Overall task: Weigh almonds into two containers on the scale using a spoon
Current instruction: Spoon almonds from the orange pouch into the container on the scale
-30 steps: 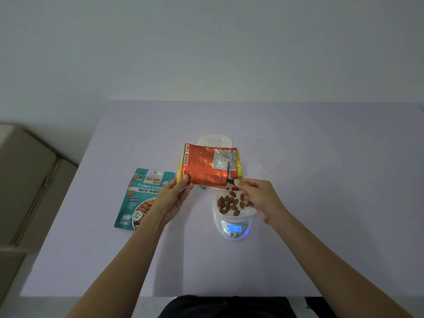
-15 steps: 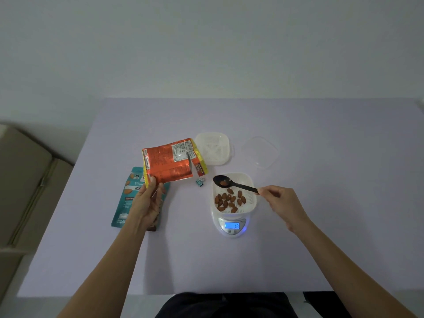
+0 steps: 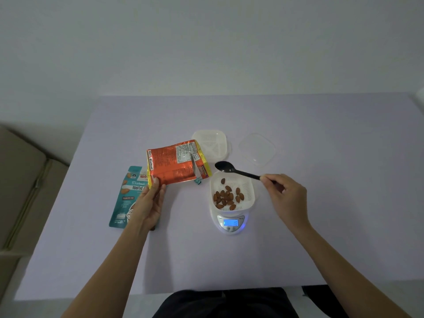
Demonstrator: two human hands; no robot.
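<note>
A white container (image 3: pixel 249 191) holding several almonds (image 3: pixel 227 196) sits on a small white scale (image 3: pixel 230 222) whose blue display is lit. My right hand (image 3: pixel 285 193) grips the handle of a black spoon (image 3: pixel 236 171); its empty bowl hovers over the container's far edge. My left hand (image 3: pixel 150 203) holds an orange foil bag (image 3: pixel 174 165) by its lower left corner, left of the scale. A second white container (image 3: pixel 211 143) stands empty behind the bag.
A teal roasted-almond pouch (image 3: pixel 125 196) lies flat under my left hand. A clear lid (image 3: pixel 257 149) rests at the back right. A small teal binder clip (image 3: pixel 198 180) lies beside the orange bag. A beige sofa (image 3: pixel 20 187) stands left of the lilac table (image 3: pixel 321 237).
The orange bag has swung left, away from over the scale. The spoon came out of the bag, tipped an almond into the container, and its bowl is now empty.
</note>
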